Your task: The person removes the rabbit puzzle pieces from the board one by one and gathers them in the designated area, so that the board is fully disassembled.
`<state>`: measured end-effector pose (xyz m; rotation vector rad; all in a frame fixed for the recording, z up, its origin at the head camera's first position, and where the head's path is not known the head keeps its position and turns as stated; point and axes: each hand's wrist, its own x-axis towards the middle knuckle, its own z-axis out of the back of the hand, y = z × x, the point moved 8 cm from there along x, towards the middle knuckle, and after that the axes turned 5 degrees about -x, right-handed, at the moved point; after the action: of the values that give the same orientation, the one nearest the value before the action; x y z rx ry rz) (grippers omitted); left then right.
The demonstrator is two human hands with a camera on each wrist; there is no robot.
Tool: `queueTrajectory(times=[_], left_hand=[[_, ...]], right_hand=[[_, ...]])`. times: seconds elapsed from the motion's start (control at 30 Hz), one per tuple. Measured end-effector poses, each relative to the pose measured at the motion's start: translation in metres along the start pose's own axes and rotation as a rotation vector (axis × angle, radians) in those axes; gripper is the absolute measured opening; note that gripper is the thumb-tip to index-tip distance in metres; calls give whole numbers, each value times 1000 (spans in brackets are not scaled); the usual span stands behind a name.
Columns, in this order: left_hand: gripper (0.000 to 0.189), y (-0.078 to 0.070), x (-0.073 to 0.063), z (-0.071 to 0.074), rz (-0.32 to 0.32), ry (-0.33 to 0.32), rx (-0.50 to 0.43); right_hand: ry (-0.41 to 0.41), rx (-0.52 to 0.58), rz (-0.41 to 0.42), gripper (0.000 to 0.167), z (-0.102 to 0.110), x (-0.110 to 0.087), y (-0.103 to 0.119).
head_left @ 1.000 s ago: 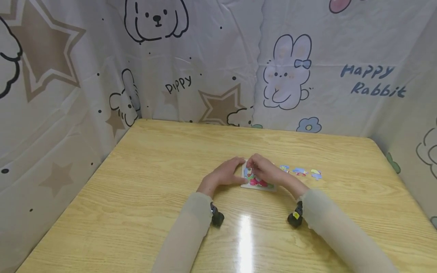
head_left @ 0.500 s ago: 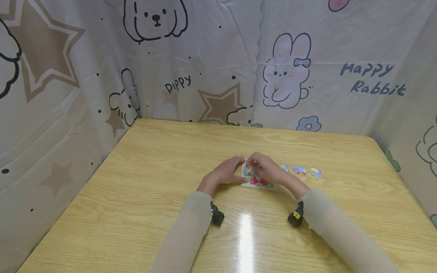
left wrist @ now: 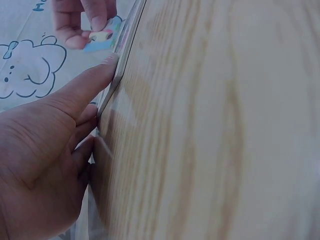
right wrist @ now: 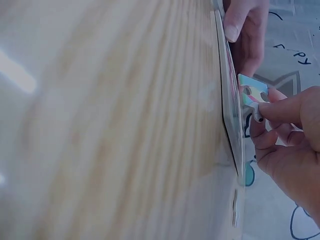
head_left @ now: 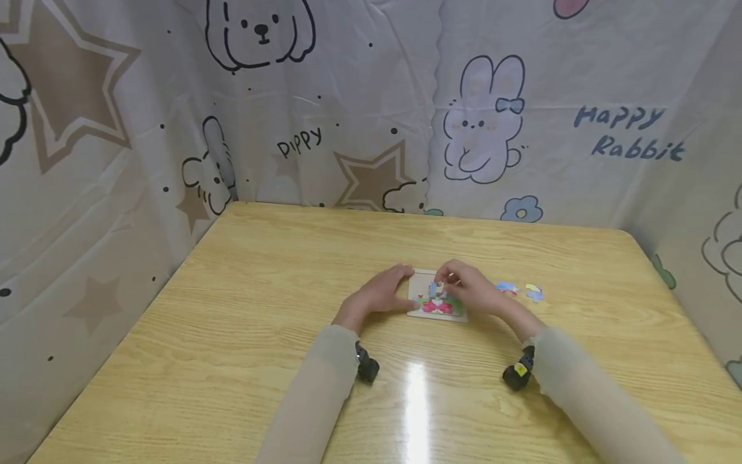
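A small jigsaw puzzle board (head_left: 420, 280) lies on the table, with a pale bare area at its far left. Red, pink and green pieces (head_left: 437, 308) fill its near part. My left hand (head_left: 379, 291) touches the board's left side, its straight thumb on the near left corner and fingers at the far left corner. My right hand (head_left: 472, 288) pinches a blue jigsaw piece (head_left: 436, 290) between thumb and fingers, over the middle of the board. In the right wrist view the held piece (right wrist: 253, 90) is tilted up and shows part of a printed face with dark eyes.
Two loose blue jigsaw pieces, a nearer one (head_left: 507, 288) and one farther right (head_left: 534, 292), lie right of my right hand. The wooden table (head_left: 261, 290) meets a printed cloth backdrop (head_left: 348, 96) at its far edge.
My right hand has moved right with the pinched piece, uncovering the board's pale upper left. It now covers where the nearest loose piece lay. My left hand stays at the board.
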<state>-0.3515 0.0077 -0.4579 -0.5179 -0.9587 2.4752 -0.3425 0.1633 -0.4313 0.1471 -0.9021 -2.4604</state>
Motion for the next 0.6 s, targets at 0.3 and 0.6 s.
queueTrajectory(times=[0.3,0.6], left_hand=[[80,0,0,0,-6,-6,6],[81,-2,0,0,-32,-6,17]], right_hand=[[-12,-7,-48,15,10,-14,-15],[-31,-40,-46,15,19,-29,-24]])
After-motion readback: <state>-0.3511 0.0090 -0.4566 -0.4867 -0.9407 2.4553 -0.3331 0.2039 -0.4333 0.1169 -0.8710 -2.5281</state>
